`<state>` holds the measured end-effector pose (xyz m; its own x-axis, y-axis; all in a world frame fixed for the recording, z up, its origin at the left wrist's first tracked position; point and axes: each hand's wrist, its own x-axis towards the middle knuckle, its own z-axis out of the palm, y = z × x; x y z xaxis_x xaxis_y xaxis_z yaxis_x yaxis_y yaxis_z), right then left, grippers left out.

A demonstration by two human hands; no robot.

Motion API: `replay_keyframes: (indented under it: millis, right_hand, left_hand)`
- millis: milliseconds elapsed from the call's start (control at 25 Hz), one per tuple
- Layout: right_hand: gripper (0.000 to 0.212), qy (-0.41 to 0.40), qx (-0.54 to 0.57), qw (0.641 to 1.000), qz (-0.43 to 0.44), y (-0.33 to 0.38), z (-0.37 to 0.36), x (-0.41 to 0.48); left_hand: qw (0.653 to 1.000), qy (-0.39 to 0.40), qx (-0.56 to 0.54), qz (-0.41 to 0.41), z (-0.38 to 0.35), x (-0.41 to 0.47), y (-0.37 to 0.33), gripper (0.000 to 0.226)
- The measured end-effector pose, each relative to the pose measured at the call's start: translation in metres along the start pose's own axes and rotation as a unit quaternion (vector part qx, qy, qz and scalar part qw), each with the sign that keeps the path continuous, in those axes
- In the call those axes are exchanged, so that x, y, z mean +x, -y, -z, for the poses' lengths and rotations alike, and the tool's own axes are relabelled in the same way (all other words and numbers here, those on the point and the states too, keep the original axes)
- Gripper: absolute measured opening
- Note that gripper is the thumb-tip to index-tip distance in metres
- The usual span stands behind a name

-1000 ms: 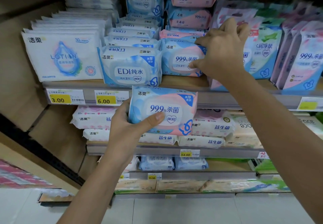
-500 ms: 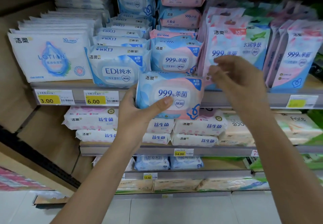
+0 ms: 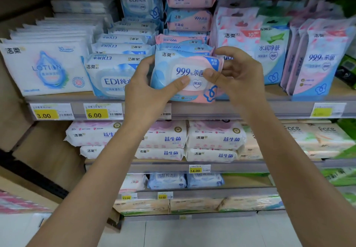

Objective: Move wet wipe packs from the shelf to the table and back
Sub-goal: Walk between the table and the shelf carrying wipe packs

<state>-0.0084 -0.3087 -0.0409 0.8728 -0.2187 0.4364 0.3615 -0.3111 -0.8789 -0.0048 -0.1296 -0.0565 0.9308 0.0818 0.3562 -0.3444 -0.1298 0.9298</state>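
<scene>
- Two hands hold one pack between them. The left hand (image 3: 146, 92) grips the left end of the pink-and-blue "999%" wet wipe pack (image 3: 179, 67), thumb laid across its front and fingers curled behind.
- The right hand (image 3: 238, 77) pinches the pack's right end, thumb on the white lid and bent fingers around the upper right corner.
- The pack faces the camera, tilted slightly, at the front of the top shelf (image 3: 240, 109). Its lower edge is level with the shelf's front rail; whether it rests on the board cannot be told.
- Just behind it lies a stack of matching pink-and-blue packs (image 3: 183, 43).
- Just to the left, partly hidden by the left hand, sits a blue "EDI" pack (image 3: 109, 77), with a white "LOTION" pack (image 3: 44, 69) beyond it.
- To the right stand upright packs: a green-and-white one (image 3: 273, 54) and pink "999" ones (image 3: 323, 61).
- Yellow price tags reading 3.00 (image 3: 46, 114) and 6.00 (image 3: 96, 114) sit on the rail.
- On the shelf below are white packs with blue lettering (image 3: 215, 137), "face" tissue packs (image 3: 323, 136) and a 14.00 tag (image 3: 198, 169).
</scene>
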Motion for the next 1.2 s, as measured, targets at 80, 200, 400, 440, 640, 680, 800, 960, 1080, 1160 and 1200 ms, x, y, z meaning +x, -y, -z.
replay_keyframes:
  millis: [80, 200, 400, 440, 640, 680, 800, 960, 1080, 1160, 1200]
  right_hand:
    - [0.034, -0.010, -0.020, 0.999, 0.025, -0.002, 0.002, 0.006]
    - [0.035, -0.019, -0.075, 0.996, 0.035, -0.003, -0.001, 0.009]
    - [0.052, -0.001, -0.125, 0.990, 0.065, -0.007, 0.001, 0.004]
    - [0.055, -0.003, -0.136, 0.988, 0.079, -0.008, 0.004, 0.003]
    - [0.059, -0.033, -0.187, 0.973, 0.132, -0.016, -0.001, 0.008]
    - [0.058, -0.038, -0.187, 0.972, 0.137, -0.019, -0.004, 0.009]
    - [0.054, -0.048, -0.193, 0.967, 0.158, -0.026, -0.012, 0.009]
    - [0.050, -0.043, -0.219, 0.957, 0.184, -0.029, -0.014, 0.007]
    - [0.049, -0.031, -0.205, 0.966, 0.152, -0.027, -0.010, 0.004]
    - [0.048, -0.032, -0.173, 0.977, 0.120, -0.024, -0.009, 0.004]
    - [0.048, -0.034, -0.176, 0.977, 0.118, -0.023, -0.010, 0.003]
  left_hand:
    - [0.999, 0.031, 0.022, 0.002, 0.003, 0.005, 0.000, 0.054]
    - [0.997, 0.056, 0.058, 0.003, 0.008, 0.012, -0.001, 0.049]
    - [0.994, 0.039, 0.103, -0.016, 0.006, 0.016, 0.000, 0.054]
    - [0.994, 0.029, 0.099, -0.020, 0.004, 0.015, 0.000, 0.056]
    - [0.991, -0.024, 0.128, -0.034, -0.002, 0.014, 0.007, 0.068]
    - [0.990, -0.019, 0.135, -0.038, -0.002, 0.015, 0.009, 0.068]
    - [0.974, -0.012, 0.216, -0.066, -0.001, 0.017, 0.014, 0.069]
    - [0.964, -0.018, 0.259, -0.062, 0.000, 0.017, 0.012, 0.076]
    - [0.973, -0.002, 0.225, -0.059, 0.004, 0.013, 0.010, 0.067]
    - [0.971, 0.002, 0.226, -0.072, 0.007, 0.013, 0.009, 0.060]
    - [0.969, 0.006, 0.236, -0.078, 0.008, 0.012, 0.008, 0.057]
